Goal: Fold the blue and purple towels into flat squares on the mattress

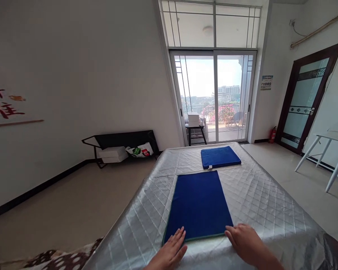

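Note:
A blue cloth (199,206) with a thin green edge lies spread flat on the silver quilted cover (259,198). My left hand (171,247) rests on its near left corner, open, with the fingers stretched out flat. At the near right corner, my right hand (245,239) has its fingers bent and closed together on the cloth's edge; the thumb is partly hidden. Farther off on the same cover sits a folded blue cloth stack (221,156), with a small white tag at its near edge. Neither hand touches that stack.
A black rack (124,140) with white boxes (112,154) and a printed bag (141,150) stands by the left wall. Beyond the cover are sliding glass doors (215,97). To the right stand a white table (334,138) and a fire extinguisher (272,135). Brown dotted fabric (64,258) lies lower left.

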The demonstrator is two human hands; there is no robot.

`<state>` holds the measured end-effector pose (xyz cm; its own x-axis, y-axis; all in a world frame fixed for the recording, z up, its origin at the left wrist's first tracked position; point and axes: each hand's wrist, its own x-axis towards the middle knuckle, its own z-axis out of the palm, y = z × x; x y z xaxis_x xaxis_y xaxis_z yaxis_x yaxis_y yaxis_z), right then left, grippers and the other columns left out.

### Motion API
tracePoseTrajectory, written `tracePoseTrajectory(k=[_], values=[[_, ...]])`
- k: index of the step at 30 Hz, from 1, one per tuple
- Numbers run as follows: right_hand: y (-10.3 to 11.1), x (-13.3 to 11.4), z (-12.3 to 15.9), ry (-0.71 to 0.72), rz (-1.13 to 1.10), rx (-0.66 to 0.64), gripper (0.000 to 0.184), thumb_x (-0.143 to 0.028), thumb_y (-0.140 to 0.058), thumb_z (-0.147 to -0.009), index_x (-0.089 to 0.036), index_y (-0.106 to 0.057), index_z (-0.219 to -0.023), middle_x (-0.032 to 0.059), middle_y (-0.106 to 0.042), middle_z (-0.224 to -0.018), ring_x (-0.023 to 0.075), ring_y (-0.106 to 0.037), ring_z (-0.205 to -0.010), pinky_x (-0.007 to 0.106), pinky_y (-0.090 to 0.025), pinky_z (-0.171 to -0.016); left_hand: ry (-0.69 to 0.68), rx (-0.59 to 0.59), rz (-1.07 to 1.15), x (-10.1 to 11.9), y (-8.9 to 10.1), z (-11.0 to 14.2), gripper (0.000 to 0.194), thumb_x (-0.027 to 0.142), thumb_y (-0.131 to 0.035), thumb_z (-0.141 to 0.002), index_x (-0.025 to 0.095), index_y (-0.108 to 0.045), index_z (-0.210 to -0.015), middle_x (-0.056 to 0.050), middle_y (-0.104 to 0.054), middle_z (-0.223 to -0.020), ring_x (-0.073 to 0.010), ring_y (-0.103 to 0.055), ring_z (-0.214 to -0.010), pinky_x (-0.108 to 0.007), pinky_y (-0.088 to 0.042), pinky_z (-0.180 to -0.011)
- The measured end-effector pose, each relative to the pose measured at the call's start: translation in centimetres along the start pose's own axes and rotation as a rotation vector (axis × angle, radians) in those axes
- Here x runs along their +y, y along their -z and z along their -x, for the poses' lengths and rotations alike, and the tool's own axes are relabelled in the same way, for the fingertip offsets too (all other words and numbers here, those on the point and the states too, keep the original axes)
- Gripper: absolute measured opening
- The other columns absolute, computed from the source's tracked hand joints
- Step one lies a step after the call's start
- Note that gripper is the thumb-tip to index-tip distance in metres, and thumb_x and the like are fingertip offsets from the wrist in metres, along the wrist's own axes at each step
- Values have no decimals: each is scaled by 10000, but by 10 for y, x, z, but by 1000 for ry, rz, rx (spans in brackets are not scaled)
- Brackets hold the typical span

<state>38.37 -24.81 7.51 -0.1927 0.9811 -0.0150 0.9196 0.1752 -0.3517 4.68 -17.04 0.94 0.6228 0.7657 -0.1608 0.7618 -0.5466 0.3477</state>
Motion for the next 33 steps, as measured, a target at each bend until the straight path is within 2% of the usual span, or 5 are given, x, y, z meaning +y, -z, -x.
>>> tracePoseTrajectory(k=[5, 13, 18, 26, 33], values=[[-7, -10, -40, 19, 25, 191, 580, -417, -174, -1025, -188, -553, -1399, 108, -571, -1422, 244, -503, -1332, 392, -349, -1134, -42, 94, 129, 33, 24, -15, 483, 479, -281, -1021, 356, -388, -1476, 9, -417, -1536, -220, -409, -1408, -397, -420, -1140], [-49, -6, -70, -79, 83, 81, 638, -453, -346, -979, -121, -329, -1524, 112, -298, -1591, 268, -238, -1485, 456, -210, -1218, -285, 335, -163, 116, 13, -136, 538, 441, -256, -1037, 193, -375, -1499, -106, -405, -1549, -231, -328, -1453, -468, -350, -1174], [-57, -2, -69, -101, 39, 98, 682, -540, -292, -978, -160, -286, -1545, 78, -226, -1615, 268, -209, -1494, 451, -171, -1222, -116, 321, -267, 81, 6, -139, 589, 505, -214, -1025, 206, -347, -1515, -87, -354, -1578, -237, -278, -1476, -489, -291, -1195], [-38, -14, -63, -139, -21, 7, 718, -544, -251, -978, -134, -177, -1563, 66, -113, -1631, 237, -123, -1513, 432, -102, -1230, 278, 350, -290, -31, -4, -56, 743, 590, -190, -989, 91, -284, -1533, -138, -273, -1605, -269, -232, -1490, -467, -266, -1204], [-26, -9, -72, -143, -8, -65, 734, -538, -233, -975, -102, -169, -1563, 73, -136, -1632, 229, -122, -1514, 399, -93, -1227, 318, 399, -308, -50, -27, -22, 757, 618, -215, -976, 103, -311, -1523, -124, -308, -1589, -267, -301, -1465, -434, -321, -1180]])
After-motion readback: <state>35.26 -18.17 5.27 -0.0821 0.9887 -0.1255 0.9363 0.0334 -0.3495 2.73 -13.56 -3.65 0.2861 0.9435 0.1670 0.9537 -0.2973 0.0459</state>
